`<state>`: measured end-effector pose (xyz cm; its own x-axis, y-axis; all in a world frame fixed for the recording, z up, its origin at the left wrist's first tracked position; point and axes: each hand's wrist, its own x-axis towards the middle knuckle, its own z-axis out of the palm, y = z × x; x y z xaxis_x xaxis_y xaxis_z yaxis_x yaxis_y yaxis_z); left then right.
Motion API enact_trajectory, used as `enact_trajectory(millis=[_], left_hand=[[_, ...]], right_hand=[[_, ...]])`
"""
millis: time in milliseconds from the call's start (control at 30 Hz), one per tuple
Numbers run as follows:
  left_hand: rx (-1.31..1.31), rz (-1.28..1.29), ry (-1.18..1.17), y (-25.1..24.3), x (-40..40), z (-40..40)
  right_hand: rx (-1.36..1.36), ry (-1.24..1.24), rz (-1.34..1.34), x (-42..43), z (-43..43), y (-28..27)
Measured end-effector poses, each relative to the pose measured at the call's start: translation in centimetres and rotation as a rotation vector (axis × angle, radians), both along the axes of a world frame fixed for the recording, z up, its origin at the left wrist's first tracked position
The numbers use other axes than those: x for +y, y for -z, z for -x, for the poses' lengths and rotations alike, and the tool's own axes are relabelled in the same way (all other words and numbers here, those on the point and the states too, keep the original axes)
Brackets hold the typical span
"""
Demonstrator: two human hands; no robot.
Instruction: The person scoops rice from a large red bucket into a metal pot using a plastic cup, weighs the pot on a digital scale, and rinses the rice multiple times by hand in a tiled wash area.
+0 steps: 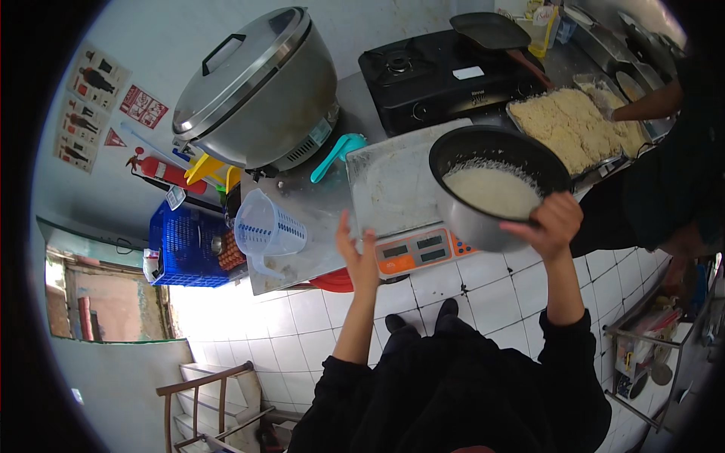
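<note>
My right hand grips the near right rim of a round metal pot with a dark interior. Inside lies a pale, whitish mass that looks like rice, though its exact nature is hard to tell. The pot is tilted towards me, above the right end of a digital scale with a flat metal platform. Fingers apart and holding nothing, my left hand is by the scale's left front corner. Left of it stands a clear plastic measuring jug. A turquoise scoop rests behind the scale.
A large steel rice cooker stands at the back left, beside a black gas stove bearing a pan. Rightward, another person's arm reaches to a tray of yellowish crumbs. A blue crate sits beyond the counter's left end.
</note>
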<state>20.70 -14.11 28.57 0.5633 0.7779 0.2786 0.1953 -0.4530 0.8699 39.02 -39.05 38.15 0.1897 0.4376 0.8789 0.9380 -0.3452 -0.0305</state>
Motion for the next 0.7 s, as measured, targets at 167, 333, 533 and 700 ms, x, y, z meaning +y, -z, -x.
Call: enact_trajectory(millis=[167, 333, 533, 700], left_hand=[[0.023, 0.537, -0.026, 5.9, 0.5, 1.5], [0.004, 0.434, 0.090, 6.3, -6.0, 7.3], [0.286, 0.758, -0.257, 13.4, -11.7, 22.9], [0.313, 1.005, -0.493, 12.0, -14.5, 32.0]], right_hand=[[-0.177, 0.030, -0.077, 8.1, -8.8, -1.3], [-0.284, 0.124, -0.179, 18.1, -18.6, -3.5], [-0.296, 0.160, -0.126, 29.4, -26.9, -3.4], [-0.246, 0.181, -0.070, 33.2, -28.0, -0.5]])
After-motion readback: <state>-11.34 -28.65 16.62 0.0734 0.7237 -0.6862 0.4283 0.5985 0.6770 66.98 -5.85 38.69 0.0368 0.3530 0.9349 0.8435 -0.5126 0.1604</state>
